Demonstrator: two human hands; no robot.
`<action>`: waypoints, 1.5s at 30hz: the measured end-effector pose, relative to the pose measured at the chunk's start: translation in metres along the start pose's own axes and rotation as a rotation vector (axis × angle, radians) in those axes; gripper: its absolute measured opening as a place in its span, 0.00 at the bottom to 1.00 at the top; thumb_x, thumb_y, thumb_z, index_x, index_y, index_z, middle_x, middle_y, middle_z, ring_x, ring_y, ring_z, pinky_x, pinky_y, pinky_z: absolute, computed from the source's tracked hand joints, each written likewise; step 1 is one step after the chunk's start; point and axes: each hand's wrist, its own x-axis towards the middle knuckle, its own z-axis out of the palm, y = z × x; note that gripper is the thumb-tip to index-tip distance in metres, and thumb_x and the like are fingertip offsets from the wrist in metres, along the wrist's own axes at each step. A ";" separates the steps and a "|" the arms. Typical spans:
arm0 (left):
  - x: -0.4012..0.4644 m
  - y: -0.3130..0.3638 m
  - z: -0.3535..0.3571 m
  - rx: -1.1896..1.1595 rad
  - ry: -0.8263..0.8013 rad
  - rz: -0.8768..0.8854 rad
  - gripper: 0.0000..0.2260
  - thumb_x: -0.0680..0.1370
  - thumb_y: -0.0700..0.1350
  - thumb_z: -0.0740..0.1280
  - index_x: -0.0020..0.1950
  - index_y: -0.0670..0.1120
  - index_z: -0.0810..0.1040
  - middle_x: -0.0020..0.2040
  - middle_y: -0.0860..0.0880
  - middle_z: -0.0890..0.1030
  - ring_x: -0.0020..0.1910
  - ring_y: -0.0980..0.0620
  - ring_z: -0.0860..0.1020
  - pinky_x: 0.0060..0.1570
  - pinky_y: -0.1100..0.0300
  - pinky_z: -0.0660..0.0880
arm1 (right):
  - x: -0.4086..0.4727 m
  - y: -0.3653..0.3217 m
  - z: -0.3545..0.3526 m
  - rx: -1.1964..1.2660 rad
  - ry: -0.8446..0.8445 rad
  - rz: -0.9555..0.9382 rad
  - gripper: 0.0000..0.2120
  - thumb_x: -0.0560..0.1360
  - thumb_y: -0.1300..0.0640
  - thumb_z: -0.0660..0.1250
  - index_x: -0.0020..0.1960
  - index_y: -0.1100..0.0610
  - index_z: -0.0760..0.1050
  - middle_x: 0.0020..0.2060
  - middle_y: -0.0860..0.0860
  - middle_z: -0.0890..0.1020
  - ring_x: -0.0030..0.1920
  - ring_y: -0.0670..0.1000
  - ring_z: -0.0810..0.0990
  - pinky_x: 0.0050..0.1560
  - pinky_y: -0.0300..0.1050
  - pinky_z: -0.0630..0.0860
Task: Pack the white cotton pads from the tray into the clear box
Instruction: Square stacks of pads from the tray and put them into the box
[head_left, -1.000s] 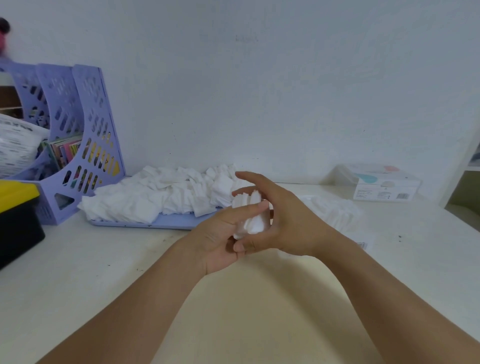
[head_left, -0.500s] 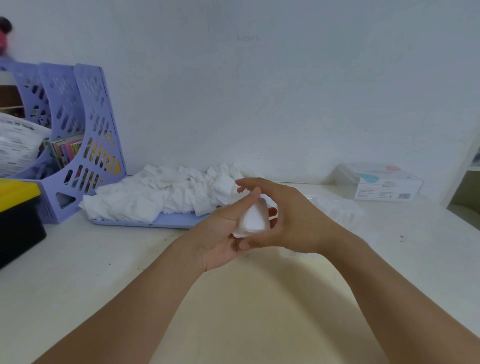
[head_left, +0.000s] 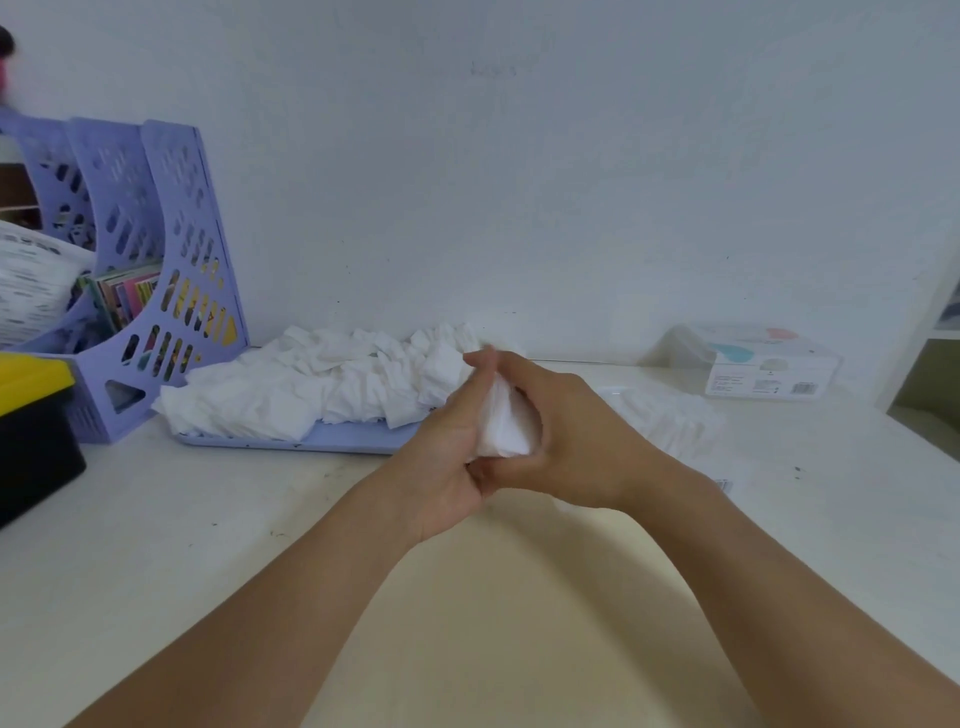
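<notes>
Cotton pads, a small white stack (head_left: 503, 427), sit pressed between both hands above the white tabletop (head_left: 218, 525). Left hand (head_left: 451, 457) cups the stack from its side with fingers reaching up along it; right hand (head_left: 563, 439) curls over from the opposite side, thumb meeting the left palm beneath, so the two hands close together around the pads.

Just beyond the left hand lies a lavender tray (head_left: 311, 442) heaped with loose, crumpled white cotton pads (head_left: 317, 387). Beyond the right wrist sits a clear box (head_left: 675, 415) with rows of white pads already inside it. Farther past the right hand, against the wall, stands a clear lidded package (head_left: 753, 371) with a printed label and barcode, too small to read.

Well off to the left hand's outer side stands a lavender perforated file rack (head_left: 171, 291) holding colourful books, and nearer the person a yellow-lidded black case (head_left: 34, 415).
</notes>
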 end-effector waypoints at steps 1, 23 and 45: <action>0.001 -0.002 -0.001 0.034 -0.015 0.008 0.36 0.70 0.57 0.79 0.74 0.47 0.72 0.64 0.47 0.82 0.58 0.50 0.83 0.46 0.56 0.82 | -0.001 0.001 -0.001 0.004 -0.034 0.012 0.45 0.66 0.50 0.82 0.77 0.43 0.63 0.59 0.40 0.81 0.58 0.40 0.79 0.57 0.37 0.77; 0.022 -0.031 -0.017 1.327 0.033 0.843 0.24 0.71 0.61 0.73 0.64 0.60 0.75 0.51 0.62 0.69 0.44 0.57 0.74 0.42 0.65 0.73 | 0.002 0.036 -0.055 0.117 0.674 0.454 0.13 0.69 0.56 0.77 0.39 0.57 0.72 0.38 0.57 0.83 0.38 0.59 0.85 0.41 0.62 0.83; 0.034 -0.039 -0.022 1.387 -0.125 0.801 0.05 0.79 0.52 0.71 0.49 0.52 0.79 0.44 0.53 0.76 0.44 0.54 0.77 0.45 0.55 0.77 | 0.012 0.038 -0.030 -0.468 -0.055 0.351 0.02 0.70 0.51 0.76 0.41 0.48 0.86 0.38 0.45 0.84 0.41 0.46 0.81 0.41 0.46 0.78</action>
